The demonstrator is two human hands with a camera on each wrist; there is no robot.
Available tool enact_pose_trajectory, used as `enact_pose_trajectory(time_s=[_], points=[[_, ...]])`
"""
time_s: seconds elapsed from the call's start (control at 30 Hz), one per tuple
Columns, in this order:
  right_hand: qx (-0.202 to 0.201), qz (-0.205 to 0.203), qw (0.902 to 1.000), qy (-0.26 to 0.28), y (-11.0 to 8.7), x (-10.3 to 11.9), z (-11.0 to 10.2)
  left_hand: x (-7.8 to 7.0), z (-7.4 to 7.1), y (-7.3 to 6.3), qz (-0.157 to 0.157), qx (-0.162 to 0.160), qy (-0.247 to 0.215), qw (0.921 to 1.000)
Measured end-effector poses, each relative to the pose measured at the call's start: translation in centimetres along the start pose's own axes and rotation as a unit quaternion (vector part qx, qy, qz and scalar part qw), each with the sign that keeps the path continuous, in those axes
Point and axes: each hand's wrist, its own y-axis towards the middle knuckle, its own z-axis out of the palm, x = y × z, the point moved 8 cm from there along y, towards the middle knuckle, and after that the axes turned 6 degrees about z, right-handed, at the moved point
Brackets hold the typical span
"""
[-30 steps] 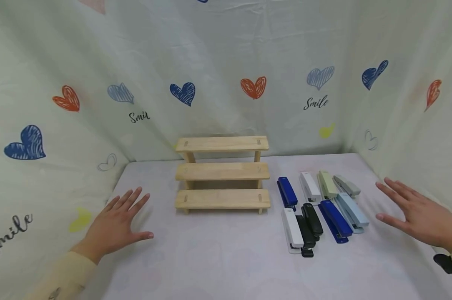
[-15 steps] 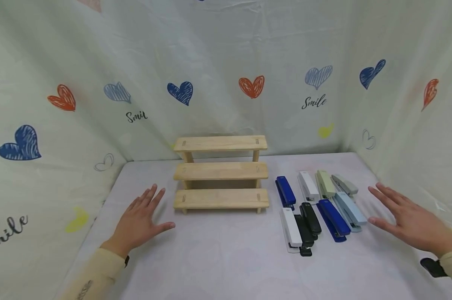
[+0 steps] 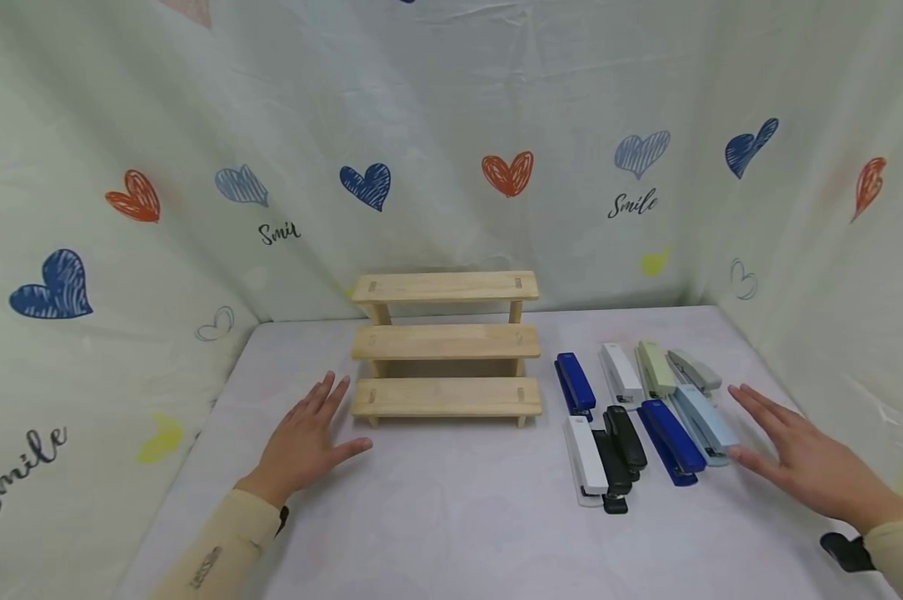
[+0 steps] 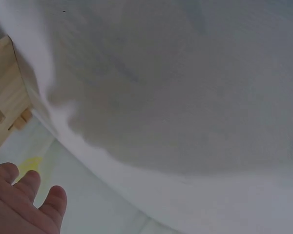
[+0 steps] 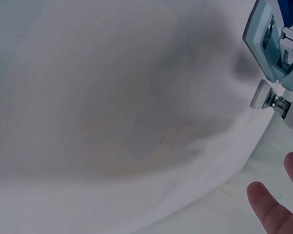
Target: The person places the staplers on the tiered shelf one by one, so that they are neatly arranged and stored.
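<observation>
My left hand [image 3: 305, 442], fingers straight and thumb spread, hovers over the table at the front left of a three-tier wooden rack [image 3: 446, 397]. In the left wrist view, its fingertips [image 4: 56, 197] lie below the rack's edge [image 4: 7, 78]. On the other side, my right hand [image 3: 807, 458] is flat and holds nothing. Its thumb tip reaches the edge of a light blue stapler [image 3: 702, 421] in the head view. Beside that one lie a dark blue stapler [image 3: 672, 437], a pale green stapler [image 3: 655, 368] and a grey stapler [image 3: 694, 369].
Further left in the stapler group are another blue stapler [image 3: 575, 382], two white staplers, one at the back [image 3: 621, 373], and black staplers [image 3: 624, 437] side by side. A white cloth covers the table [image 3: 421, 517]. Heart-printed curtains [image 3: 436, 100] enclose the back and sides.
My left hand has moved right, closer to the rack. My right hand has shifted left toward the light blue stapler. Rack and staplers stay where they were.
</observation>
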Motion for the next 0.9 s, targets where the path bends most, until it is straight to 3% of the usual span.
enact_pose_trajectory(time_s=[0.17, 0.63, 0.9], points=[[0.003, -0.005, 0.9997, 0.022, -0.1, 0.4, 0.7, -0.3, 0.3, 0.5, 0.0, -0.004, -0.011, 0.9999], [0.044, 0.036, 0.9925, 0.109, -0.4, 0.5, 3.0, -1.2, 1.0, 1.0, 0.014, -0.01, -0.02, 0.9997], [0.038, 0.024, 0.9868, 0.155, -0.1, 1.0, 3.3, -1.5, 1.2, 1.4, 0.014, 0.004, -0.021, 0.9997]])
